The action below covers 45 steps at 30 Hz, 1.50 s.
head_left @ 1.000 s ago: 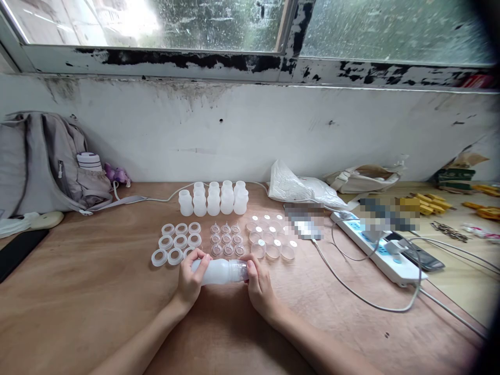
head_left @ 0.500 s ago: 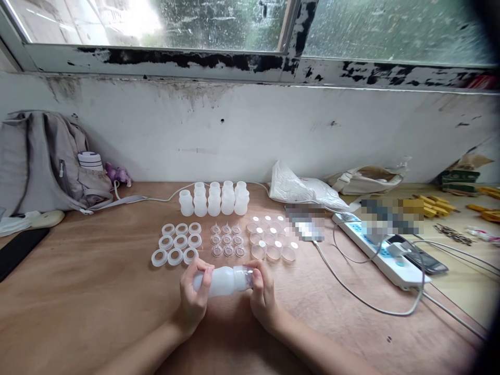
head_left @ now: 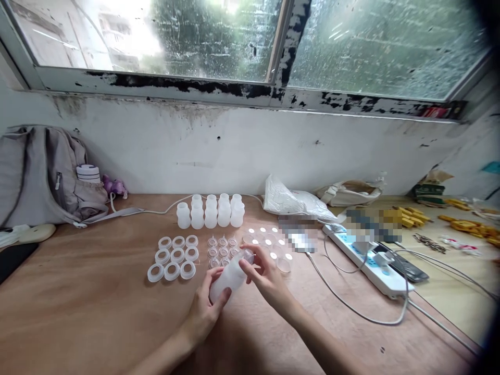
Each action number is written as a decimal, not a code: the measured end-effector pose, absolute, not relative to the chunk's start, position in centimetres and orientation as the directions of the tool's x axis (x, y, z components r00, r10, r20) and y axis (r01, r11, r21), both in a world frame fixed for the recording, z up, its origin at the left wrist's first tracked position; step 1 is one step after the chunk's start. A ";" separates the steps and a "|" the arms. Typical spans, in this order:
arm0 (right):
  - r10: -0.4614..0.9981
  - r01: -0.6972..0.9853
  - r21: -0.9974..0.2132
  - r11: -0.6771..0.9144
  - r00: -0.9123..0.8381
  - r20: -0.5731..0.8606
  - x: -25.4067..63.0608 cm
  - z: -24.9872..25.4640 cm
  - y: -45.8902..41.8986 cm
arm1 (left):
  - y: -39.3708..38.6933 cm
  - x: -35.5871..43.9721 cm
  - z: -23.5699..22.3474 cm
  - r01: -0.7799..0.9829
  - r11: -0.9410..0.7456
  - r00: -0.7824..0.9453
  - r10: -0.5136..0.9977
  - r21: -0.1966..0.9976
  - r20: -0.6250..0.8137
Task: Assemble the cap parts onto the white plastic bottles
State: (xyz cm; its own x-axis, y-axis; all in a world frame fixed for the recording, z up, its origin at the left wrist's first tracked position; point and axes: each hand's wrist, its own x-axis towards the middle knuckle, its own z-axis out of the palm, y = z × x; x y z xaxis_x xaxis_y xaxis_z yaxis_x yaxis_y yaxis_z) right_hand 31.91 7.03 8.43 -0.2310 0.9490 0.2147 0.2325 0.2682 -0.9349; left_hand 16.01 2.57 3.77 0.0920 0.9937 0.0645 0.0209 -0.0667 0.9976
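Observation:
A frosted white baby bottle [head_left: 231, 280] is held tilted above the table, its clear-capped end up and to the right. My left hand [head_left: 203, 310] wraps round the lower part of the body. At the upper end, my right hand [head_left: 267, 271] has its fingers and thumb round the neck and cap. Behind the hands lie rows of translucent collar rings [head_left: 172, 264] on the left, silicone nipples [head_left: 222, 252] in the middle and clear caps [head_left: 284, 265] on the right, partly hidden by my right hand. Several open white bottles [head_left: 211, 214] stand upright farther back.
A white power strip [head_left: 385, 276] with plugs and cables [head_left: 351, 317] lies on the right, near a phone [head_left: 414, 270]. White plastic bags [head_left: 291, 200] rest against the wall. A grey backpack [head_left: 42, 172] and a dark flat object [head_left: 17, 258] occupy the left side.
The bottle has turned from nearly level to tilted, its capped end rising. My right hand has moved up and regripped round the neck. The camera view has tilted upward.

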 end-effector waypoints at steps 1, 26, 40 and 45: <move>0.940 0.261 -0.918 0.300 -0.243 0.238 32.1 9.3 7.4 | 2.9 15.8 3.6 0.008 -0.064 0.059 0.996 0.998 0.064; 0.935 0.754 -0.642 0.141 0.113 0.337 35.0 9.0 30.6 | 6.5 11.2 4.8 0.049 -0.148 -0.390 0.908 0.988 0.156; 0.960 0.781 -0.608 0.140 0.044 0.277 35.1 8.5 30.0 | 6.7 11.7 3.4 0.232 -0.127 -0.311 0.930 0.964 0.198; 0.950 0.767 -0.626 0.141 0.072 0.303 35.5 8.7 29.1 | 7.3 10.6 3.3 0.456 -0.188 -0.293 0.891 0.870 0.346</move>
